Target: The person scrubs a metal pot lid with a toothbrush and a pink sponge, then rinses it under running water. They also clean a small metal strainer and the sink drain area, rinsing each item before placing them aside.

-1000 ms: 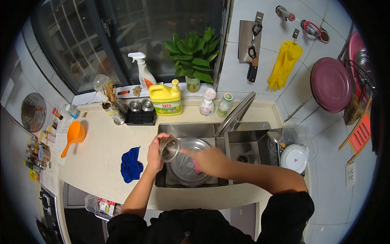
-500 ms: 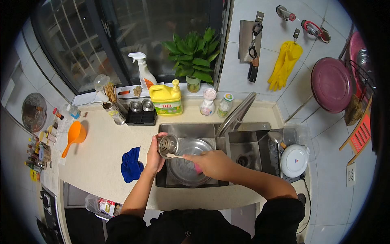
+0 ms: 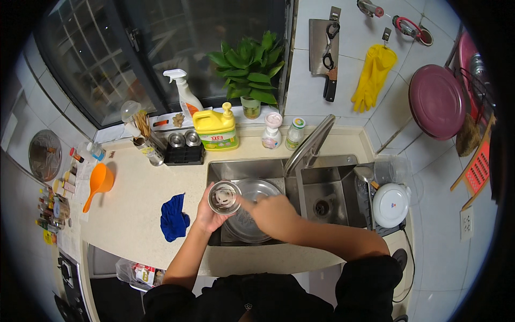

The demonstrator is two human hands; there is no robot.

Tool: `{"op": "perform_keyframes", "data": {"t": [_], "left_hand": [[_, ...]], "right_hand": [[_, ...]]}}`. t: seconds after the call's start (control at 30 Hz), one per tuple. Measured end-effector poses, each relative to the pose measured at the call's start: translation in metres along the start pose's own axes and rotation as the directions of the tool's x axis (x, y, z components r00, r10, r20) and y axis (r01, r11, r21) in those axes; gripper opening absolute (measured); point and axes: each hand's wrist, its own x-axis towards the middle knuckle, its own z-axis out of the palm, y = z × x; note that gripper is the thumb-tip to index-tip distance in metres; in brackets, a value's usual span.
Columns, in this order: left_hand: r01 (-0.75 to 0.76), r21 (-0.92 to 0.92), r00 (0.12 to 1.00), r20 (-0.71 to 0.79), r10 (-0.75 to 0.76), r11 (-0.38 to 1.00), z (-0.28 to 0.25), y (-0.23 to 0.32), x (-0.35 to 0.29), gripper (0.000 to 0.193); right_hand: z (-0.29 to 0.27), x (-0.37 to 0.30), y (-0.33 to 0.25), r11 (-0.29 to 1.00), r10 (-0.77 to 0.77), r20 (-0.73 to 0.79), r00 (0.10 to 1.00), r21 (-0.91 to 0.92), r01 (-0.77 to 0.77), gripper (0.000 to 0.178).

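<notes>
My left hand (image 3: 206, 216) cups a small round steel cup (image 3: 218, 197) with slots in its bottom, tilted so that its inside faces up. My right hand (image 3: 273, 216), blurred by motion, is closed with a finger reaching to the cup's rim. It grips a small brush like a toothbrush, now mostly hidden by the hand and the blur; its head appears to be inside the cup. Below both hands, a wide round metal basin (image 3: 248, 232) sits in the left bowl of the steel sink (image 3: 236, 168).
A tap (image 3: 314, 140) leans over the sink. A blue cloth (image 3: 174, 217) and orange ladle (image 3: 101, 180) lie on the counter at left. Behind the sink stand a yellow jug (image 3: 215, 131) and bottles. White dishes (image 3: 390, 206) are stacked on a rack at right.
The steel cup has tilted so its inside shows more. My right hand has shifted, and the pale brush that showed at the cup's rim is now hard to see.
</notes>
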Motion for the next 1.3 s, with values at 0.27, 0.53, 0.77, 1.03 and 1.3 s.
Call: {"op": "perform_keyframes", "data": {"t": [0.27,0.53,0.77,1.03,1.3], "left_hand": [[-0.301,0.050,0.933,-0.192,0.305,0.952,0.028,-0.008,0.007,0.042],[-0.498,0.258,0.864,0.067,0.499,0.828,0.009,-0.012,0.011,0.041],[-0.104,0.055,0.994,-0.010,0.105,0.993,0.028,-0.002,-0.004,0.039],[-0.169,-0.051,0.983,-0.077,0.165,0.984,0.017,0.005,0.010,0.035],[-0.385,-0.162,0.910,0.098,0.403,0.909,0.021,0.003,0.012,0.039]], "right_hand": [[0.004,0.002,-0.009,0.994,0.097,0.037,0.995,-0.049,-0.095,0.053],[0.002,-0.005,-0.007,0.940,-0.016,0.172,0.985,0.337,-0.044,0.042],[0.009,-0.009,-0.003,0.990,0.002,-0.113,0.994,-0.143,-0.018,0.043],[-0.005,0.001,-0.005,0.997,0.033,0.142,0.989,0.062,-0.042,0.047],[0.005,0.007,-0.007,0.923,0.038,0.001,0.999,0.383,-0.035,0.041]]}}
